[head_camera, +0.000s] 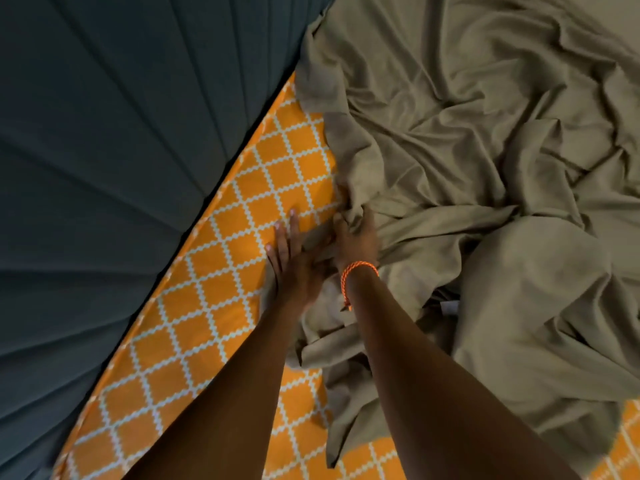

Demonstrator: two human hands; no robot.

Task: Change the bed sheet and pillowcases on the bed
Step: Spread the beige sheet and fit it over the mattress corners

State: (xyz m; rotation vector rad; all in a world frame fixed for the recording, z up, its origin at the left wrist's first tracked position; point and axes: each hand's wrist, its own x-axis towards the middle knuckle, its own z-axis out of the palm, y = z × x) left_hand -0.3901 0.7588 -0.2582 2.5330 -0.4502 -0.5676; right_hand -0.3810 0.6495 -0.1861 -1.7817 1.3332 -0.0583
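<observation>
Olive-tan bed sheet (467,161) bunched in loose folds over right and upper part of mattress (214,292), w/ orange diamond-pattern top bare along the left edge, next to dark ribbed headboard or bed frame (114,161); can't tell which.

Left hand (294,261) flat, fingers straight and together, pressing down on mattress top just at the sheet's crumpled edge; nothing gripped. Right hand (356,240), w/ orange cord bracelet (358,271) at wrist, curled into a wad of sheet right beside the left; fingers partly buried in fabric, so grip depth unclear, but looks like a fistful held.

Handling, as judgement: light, thin, soft woven cloth, no stiffness, drapes and creases freely. Not fragile, not slippery on the patterned cover; prob. drags w/ some friction. Bulk is the issue, not weight. Best taken by hem or corner rather than mid-fold, since a mid-bunch grab only pulls more slack. Corner location not visible under the folds. Likely needs gathering hand over hand toward the near edge, or spreading toward left edge if going on. Whether this sheet is coming off or going on: can't tell.
</observation>
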